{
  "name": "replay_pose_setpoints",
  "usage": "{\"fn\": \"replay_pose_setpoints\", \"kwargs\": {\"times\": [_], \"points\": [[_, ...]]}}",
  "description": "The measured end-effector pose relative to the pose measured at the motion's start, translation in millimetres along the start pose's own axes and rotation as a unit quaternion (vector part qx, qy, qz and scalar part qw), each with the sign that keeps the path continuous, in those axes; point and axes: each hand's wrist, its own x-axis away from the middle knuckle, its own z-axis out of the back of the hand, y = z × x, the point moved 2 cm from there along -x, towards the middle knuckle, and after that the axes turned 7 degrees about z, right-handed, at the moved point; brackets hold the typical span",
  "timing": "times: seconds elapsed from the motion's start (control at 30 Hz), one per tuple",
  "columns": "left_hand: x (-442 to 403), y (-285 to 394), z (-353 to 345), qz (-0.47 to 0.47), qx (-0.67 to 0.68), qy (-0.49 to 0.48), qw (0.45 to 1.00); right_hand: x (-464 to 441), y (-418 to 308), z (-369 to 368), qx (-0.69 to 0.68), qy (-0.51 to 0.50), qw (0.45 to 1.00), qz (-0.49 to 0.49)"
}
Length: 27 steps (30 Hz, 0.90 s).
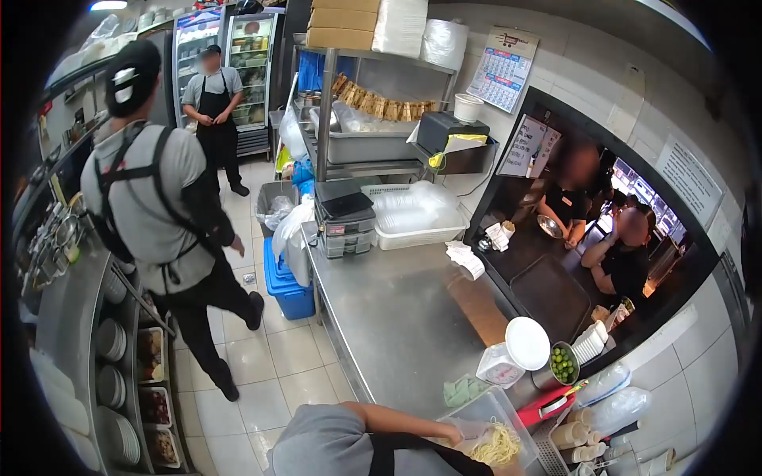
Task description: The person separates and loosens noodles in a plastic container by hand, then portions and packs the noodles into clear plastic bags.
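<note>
My left hand (451, 433) is at the left side of a clear plastic container (516, 420), its forearm reaching in from a grey sleeve at the bottom. Its fingers are too small and hidden to tell what they grip. Pale yellow noodles (498, 444) lie in the container, just right of this hand. A bit of skin at the bottom edge below the noodles may be my right hand; its fingers do not show. A green cloth (464, 390) lies behind the container, near a white scale (502, 365).
Beside the scale stands a bowl of green citrus (563, 363). A steel counter (381, 293) stretches ahead, with a white basket (421, 238) at its far end. One co-worker (151, 182) walks at left; another (213, 103) faces this way. Two people are beyond the pass window.
</note>
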Motion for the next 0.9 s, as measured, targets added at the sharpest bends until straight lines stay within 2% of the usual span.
{"fn": "replay_pose_setpoints", "kwargs": {"times": [0.07,0.13,0.2,0.27,0.37,0.47,0.57,0.67,0.77,0.87,0.9], "points": [[6.3,-1.9,-1.9,-0.021,-0.016,0.015,1.000,2.3,1.2,-2.9,-0.005,0.007,1.000,0.001],[-27.1,-31.8,-34.4,-0.037,0.030,0.038,0.998,3.6,-0.6,-2.8,-0.003,0.015,1.000,-0.002],[-34.7,-35.4,-41.9,-0.002,0.062,0.051,0.997,5.2,-3.6,-3.7,-0.006,0.022,1.000,0.002],[-31.6,-16.3,-28.2,0.076,0.078,0.051,0.993,7.1,-7.5,-3.8,-0.015,0.030,0.999,0.007],[-20.2,-23.1,-38.5,-0.111,0.009,0.240,0.964,13.9,-9.7,3.0,-0.023,0.045,0.999,0.009],[-2.5,-7.3,4.9,-0.027,0.077,0.118,0.990,15.6,-14.0,17.1,-0.027,0.050,0.998,0.018],[19.1,-28.2,18.2,-0.060,-0.007,0.018,0.998,17.3,-12.4,22.6,-0.014,0.037,0.999,0.020],[4.1,-87.7,-18.7,-0.101,-0.071,0.004,0.992,15.9,-1.5,8.5,-0.005,0.021,1.000,0.012],[17.3,-75.9,-21.6,-0.040,0.134,-0.056,0.989,15.0,3.8,-6.6,0.000,0.017,1.000,0.010],[9.2,-73.3,-42.5,-0.063,0.231,0.023,0.971,13.6,-1.0,-6.4,-0.006,0.027,1.000,0.013],[3.5,-70.0,-45.8,-0.058,0.211,0.001,0.976,11.9,-3.3,-6.2,-0.008,0.029,0.999,0.013]]}}
